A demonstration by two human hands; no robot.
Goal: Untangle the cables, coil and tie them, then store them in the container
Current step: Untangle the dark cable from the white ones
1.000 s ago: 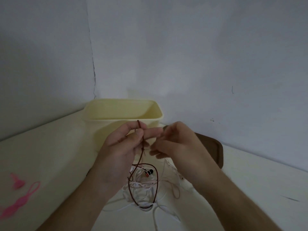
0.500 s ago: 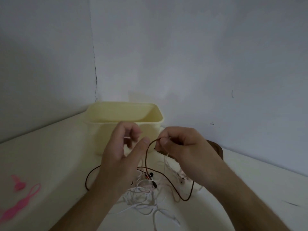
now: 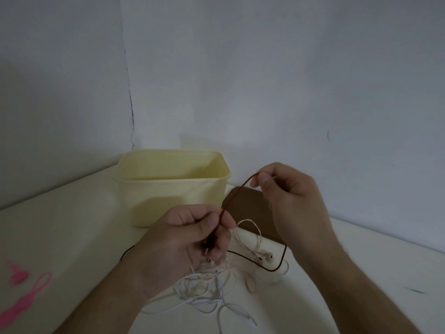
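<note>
Head view: both hands pinch the thin dark-red cable [image 3: 237, 192], left hand [image 3: 190, 239] near, right hand [image 3: 286, 191] raised, above the tangled white earphone cords [image 3: 207, 292] on the surface. Pull hard and the knot could tighten.

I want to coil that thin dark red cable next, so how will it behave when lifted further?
The thin dark red cable looks floppy: it bows between the right hand and left hand. It probably weighs little, held by a fingertip pinch. It may drag the tangled white cables it lies among.
</note>
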